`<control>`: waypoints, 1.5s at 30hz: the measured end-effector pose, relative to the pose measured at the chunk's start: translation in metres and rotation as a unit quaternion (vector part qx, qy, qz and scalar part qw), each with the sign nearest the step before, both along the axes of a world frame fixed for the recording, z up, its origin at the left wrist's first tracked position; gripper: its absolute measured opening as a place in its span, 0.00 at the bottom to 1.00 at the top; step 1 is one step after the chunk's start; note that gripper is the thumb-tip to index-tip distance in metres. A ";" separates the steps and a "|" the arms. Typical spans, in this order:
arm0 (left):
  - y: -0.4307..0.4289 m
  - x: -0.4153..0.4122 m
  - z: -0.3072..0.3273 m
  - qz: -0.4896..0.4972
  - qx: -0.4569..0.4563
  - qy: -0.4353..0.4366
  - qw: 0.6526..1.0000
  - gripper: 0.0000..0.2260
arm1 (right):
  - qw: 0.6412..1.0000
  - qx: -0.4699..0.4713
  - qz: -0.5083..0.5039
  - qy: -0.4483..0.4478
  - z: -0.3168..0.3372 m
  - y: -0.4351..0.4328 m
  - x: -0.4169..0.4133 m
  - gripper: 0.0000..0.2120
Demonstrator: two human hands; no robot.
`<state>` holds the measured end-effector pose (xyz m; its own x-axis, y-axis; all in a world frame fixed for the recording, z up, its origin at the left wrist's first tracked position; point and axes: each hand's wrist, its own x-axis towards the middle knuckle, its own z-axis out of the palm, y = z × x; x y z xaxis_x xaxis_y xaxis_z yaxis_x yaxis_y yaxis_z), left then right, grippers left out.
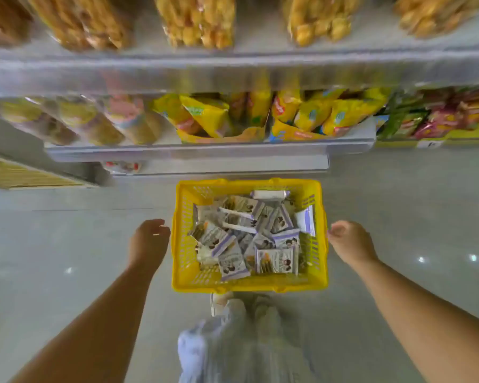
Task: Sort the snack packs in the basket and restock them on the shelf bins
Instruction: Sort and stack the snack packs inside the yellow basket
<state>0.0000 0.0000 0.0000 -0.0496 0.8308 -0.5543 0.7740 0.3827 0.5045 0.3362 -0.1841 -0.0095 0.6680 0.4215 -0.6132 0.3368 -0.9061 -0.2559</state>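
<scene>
The yellow basket (249,284) of snack packs (249,233) sits on the pale tiled floor (67,239) before the shelf bins (260,117), both the left hand (149,240) and right hand (349,240) loosely curled, empty, beside its rim; sorting looks unstarted, so next comes reaching in.

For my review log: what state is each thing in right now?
Basket: upright on the floor, holding packs.
Snack packs: piled loosely inside the basket.
Left hand: empty, fingers loosely curled, beside basket's left wall.
Right hand: empty, loosely curled, beside its right wall.
Shelf bins: stocked with yellow bags.
</scene>
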 end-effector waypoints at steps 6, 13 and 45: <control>0.002 -0.001 -0.134 0.035 0.029 0.053 0.998 0.22 | 0.994 0.001 -0.068 -0.083 -0.123 -0.008 0.000 0.19; 0.014 0.009 -0.206 0.032 -0.006 0.123 0.992 0.18 | 0.982 0.005 -0.149 -0.119 -0.182 -0.012 -0.002 0.20; -0.094 0.138 0.234 -0.212 0.084 0.070 0.971 0.27 | 0.902 0.060 -0.382 -0.190 0.287 -0.238 0.020 0.12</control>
